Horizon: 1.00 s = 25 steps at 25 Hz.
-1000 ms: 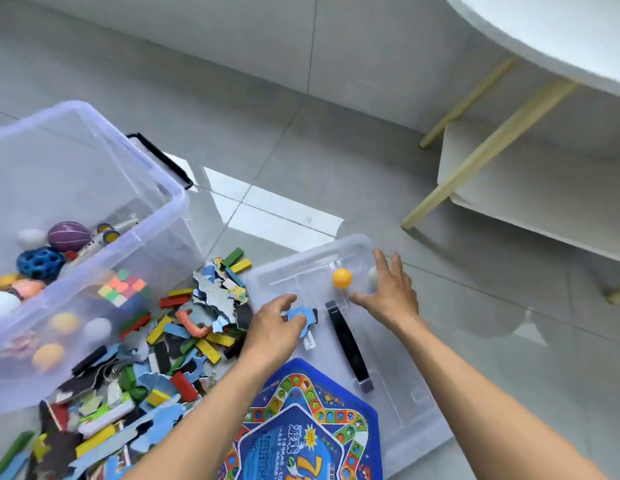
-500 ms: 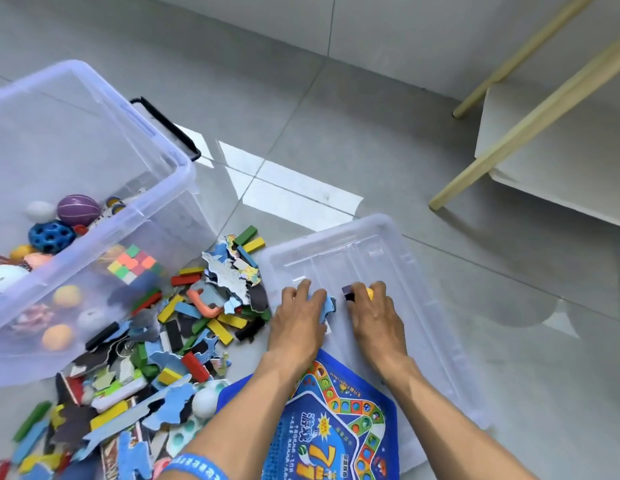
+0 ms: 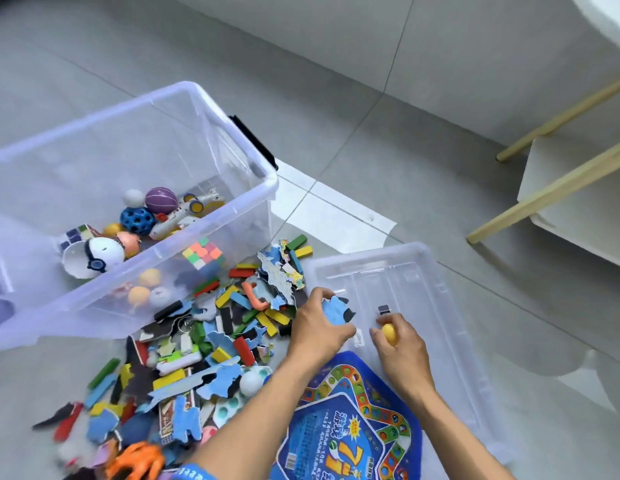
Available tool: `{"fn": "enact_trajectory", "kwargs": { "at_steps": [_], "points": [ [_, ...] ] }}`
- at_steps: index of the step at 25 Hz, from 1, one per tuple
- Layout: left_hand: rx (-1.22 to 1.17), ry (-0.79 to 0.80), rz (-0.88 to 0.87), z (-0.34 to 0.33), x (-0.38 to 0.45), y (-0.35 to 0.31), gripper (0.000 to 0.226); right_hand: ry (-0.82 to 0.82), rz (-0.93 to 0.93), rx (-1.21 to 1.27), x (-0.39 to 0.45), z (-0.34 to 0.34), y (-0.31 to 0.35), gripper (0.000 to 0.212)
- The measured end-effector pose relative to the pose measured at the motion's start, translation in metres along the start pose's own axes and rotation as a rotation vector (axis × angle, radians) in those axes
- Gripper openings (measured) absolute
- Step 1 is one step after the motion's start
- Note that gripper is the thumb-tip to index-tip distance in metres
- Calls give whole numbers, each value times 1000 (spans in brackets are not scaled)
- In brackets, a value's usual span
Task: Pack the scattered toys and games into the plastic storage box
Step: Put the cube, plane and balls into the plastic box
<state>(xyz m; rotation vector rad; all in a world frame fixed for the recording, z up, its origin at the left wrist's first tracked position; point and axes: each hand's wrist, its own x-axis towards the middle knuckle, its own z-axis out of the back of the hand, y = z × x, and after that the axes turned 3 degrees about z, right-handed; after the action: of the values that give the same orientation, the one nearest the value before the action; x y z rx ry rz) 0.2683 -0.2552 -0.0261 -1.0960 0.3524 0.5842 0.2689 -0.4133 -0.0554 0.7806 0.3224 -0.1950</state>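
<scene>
The clear plastic storage box (image 3: 232, 140) stands at left on the floor, with balls, a toy plane and a colour cube (image 3: 202, 252) inside. Its clear lid (image 3: 423, 271) lies flat at right. Over the lid, my left hand (image 3: 319, 327) holds a blue puzzle piece (image 3: 338, 308). My right hand (image 3: 400, 344) is closed around a small yellow-orange ball (image 3: 389, 332). A heap of coloured blocks and puzzle pieces (image 3: 232, 323) lies between box and lid. A blue board game (image 3: 350, 427) lies under my forearms.
An orange claw-like toy (image 3: 139, 459) sits at the bottom left. A white ball (image 3: 251, 381) rests in the heap. White furniture with pale wooden legs (image 3: 558, 181) stands at right on the grey tile floor.
My right hand reached the ball on the lid, closed on it and drew it back. My left hand kept the blue puzzle piece. The view shifted so more of the box shows.
</scene>
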Motion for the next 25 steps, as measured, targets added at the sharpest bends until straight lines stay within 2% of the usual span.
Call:
{"fn": "enact_trajectory", "kwargs": {
  "at_steps": [2,3,4,5,7,9,10,12,13,14,15,17,18,20,21,23,24,25],
  "points": [
    [-370,-8,87,47,-27,2,47,118,-255,539,-17,-7,43,7],
    [-530,-13,134,68,-44,8,47,243,-443,825,-27,-8,65,9],
    [-629,-42,191,89,-62,16,47,363,-589,1019,-39,-8,87,15],
    [-686,-98,230,116,-79,25,47,474,-652,1102,-52,-11,113,21],
    [-772,-207,189,171,-103,24,38,638,-602,1082,-68,-17,171,19],
    [-841,-305,49,226,-106,5,30,692,-446,1036,-70,-23,239,7],
    [-827,-350,10,249,-100,-5,35,698,-371,1029,-66,-28,273,14],
    [-757,-380,27,285,-89,-24,71,617,-291,1035,-58,-35,331,27],
    [-711,-405,68,296,-88,-28,87,542,-264,990,-54,-37,350,30],
    [-677,-431,101,303,-94,-25,92,484,-231,886,-56,-41,360,28],
    [-673,-450,101,306,-101,-16,87,445,-191,744,-59,-44,360,24],
    [-747,-521,86,301,-132,18,57,452,-132,487,-77,-41,341,21],
    [-766,-576,94,295,-142,45,42,526,-70,375,-89,-38,327,23],
    [-697,-655,168,277,-154,103,21,695,190,-41,-104,-31,302,22],
    [-620,-642,227,266,-157,129,17,755,353,-355,-108,-34,290,19],
    [-331,-495,337,240,-159,170,19,664,599,-846,-116,-52,269,19],
    [-171,-409,357,226,-159,187,24,606,679,-999,-118,-66,255,22],
    [-19,-334,349,213,-160,201,30,569,689,-1042,-119,-82,237,23]
  ]
}}
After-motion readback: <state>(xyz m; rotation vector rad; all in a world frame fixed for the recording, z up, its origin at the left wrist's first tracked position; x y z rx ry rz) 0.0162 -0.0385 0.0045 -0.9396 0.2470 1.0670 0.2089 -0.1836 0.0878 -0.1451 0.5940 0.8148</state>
